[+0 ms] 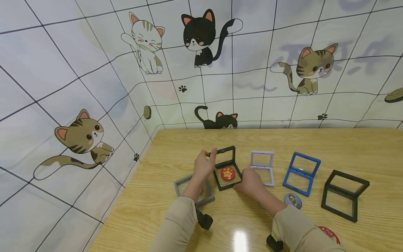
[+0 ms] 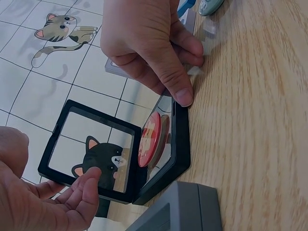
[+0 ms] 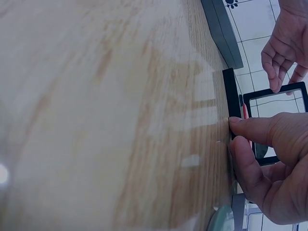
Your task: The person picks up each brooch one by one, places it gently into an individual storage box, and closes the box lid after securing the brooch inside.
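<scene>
A black display frame (image 1: 225, 163) with clear film windows stands unfolded on the table, its lid raised. On its lower window lies a round red badge (image 1: 227, 173) with a yellow star-shaped figure. My left hand (image 1: 204, 164) pinches the lid's edge at the left; the left wrist view shows its fingers (image 2: 86, 192) at that rim. At the near right corner of the base, my right hand (image 1: 250, 182) grips the side, thumb (image 2: 183, 97) against the rim. A grey frame (image 1: 206, 201) lies under my left forearm, partly hidden.
To the right stand an unfolded lilac frame (image 1: 262, 167), a blue frame (image 1: 301, 171) and another black frame (image 1: 341, 191). A round blue badge (image 1: 293, 200) with a portrait lies before them. A red badge (image 1: 329, 234) is partly covered by my right sleeve. A cat-patterned wall covering (image 1: 252, 115) rises behind.
</scene>
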Demonstrator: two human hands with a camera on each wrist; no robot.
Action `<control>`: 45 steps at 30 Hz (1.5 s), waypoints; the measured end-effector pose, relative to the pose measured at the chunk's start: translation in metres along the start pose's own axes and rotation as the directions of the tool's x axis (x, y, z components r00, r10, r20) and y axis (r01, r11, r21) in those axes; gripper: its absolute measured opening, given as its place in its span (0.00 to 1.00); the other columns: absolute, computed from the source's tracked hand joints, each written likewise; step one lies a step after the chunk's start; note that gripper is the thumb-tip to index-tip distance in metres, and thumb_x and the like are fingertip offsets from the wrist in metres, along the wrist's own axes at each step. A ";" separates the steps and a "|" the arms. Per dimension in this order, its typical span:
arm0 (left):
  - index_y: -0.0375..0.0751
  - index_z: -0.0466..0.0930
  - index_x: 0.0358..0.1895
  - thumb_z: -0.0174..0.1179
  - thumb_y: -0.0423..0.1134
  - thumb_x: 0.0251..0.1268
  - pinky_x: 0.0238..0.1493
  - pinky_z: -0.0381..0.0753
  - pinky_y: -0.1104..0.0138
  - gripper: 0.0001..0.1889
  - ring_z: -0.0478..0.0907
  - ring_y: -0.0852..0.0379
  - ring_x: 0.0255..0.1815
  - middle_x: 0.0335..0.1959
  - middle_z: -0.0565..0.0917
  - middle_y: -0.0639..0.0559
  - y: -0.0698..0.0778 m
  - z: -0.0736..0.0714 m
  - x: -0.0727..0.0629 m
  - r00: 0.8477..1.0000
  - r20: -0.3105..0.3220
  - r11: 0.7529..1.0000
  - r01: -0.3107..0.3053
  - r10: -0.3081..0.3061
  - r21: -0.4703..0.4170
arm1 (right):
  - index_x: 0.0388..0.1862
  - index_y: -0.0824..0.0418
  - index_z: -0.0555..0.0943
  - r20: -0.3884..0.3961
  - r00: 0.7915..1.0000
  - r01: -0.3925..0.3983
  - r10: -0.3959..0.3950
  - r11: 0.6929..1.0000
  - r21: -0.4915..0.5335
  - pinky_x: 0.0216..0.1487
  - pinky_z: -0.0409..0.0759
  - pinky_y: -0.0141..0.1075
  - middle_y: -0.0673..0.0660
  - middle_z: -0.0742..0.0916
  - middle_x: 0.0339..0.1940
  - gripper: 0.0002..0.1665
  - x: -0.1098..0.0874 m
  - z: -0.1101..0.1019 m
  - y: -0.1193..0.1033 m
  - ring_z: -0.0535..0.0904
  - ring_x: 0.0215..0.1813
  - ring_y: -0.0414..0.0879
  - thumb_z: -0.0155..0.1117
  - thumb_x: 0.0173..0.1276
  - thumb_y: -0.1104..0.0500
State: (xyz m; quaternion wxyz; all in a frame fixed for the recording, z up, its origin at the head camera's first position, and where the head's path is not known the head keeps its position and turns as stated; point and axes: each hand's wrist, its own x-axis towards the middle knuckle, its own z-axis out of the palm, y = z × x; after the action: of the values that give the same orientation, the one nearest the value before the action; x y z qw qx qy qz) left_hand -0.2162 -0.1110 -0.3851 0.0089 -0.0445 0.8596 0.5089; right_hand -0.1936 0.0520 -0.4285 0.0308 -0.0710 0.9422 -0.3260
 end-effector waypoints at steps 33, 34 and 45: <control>0.37 0.68 0.34 0.52 0.44 0.60 0.32 0.78 0.62 0.13 0.78 0.52 0.24 0.23 0.75 0.48 -0.006 -0.003 -0.010 0.985 0.154 0.997 0.074 -0.075 0.014 | 0.15 0.66 0.73 -0.018 1.000 -0.013 0.014 0.999 0.049 0.13 0.68 0.31 0.54 0.76 0.10 0.16 -0.003 0.006 0.003 0.70 0.10 0.41 0.74 0.38 0.63; 0.37 0.68 0.35 0.53 0.44 0.59 0.33 0.79 0.61 0.12 0.78 0.51 0.25 0.23 0.75 0.48 -0.007 -0.003 -0.010 0.984 0.159 0.997 0.077 -0.078 0.013 | 0.15 0.66 0.73 -0.022 1.000 -0.010 0.011 0.999 0.053 0.13 0.68 0.31 0.54 0.76 0.10 0.16 -0.003 0.006 0.003 0.70 0.10 0.41 0.74 0.38 0.63; 0.35 0.66 0.38 0.57 0.47 0.58 0.33 0.79 0.59 0.18 0.80 0.44 0.29 0.32 0.74 0.43 -0.010 -0.002 -0.016 0.979 0.191 0.997 0.068 -0.075 0.045 | 0.20 0.69 0.73 -0.020 0.999 -0.024 0.025 0.997 0.069 0.14 0.69 0.31 0.55 0.76 0.13 0.17 -0.004 0.004 0.001 0.72 0.11 0.41 0.74 0.40 0.62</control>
State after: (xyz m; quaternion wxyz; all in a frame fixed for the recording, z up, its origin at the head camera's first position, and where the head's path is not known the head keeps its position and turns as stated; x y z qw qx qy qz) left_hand -0.1993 -0.1161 -0.3918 0.1110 -0.0259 0.8620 0.4939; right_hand -0.1893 0.0513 -0.4324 0.0276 -0.0550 0.9315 -0.3585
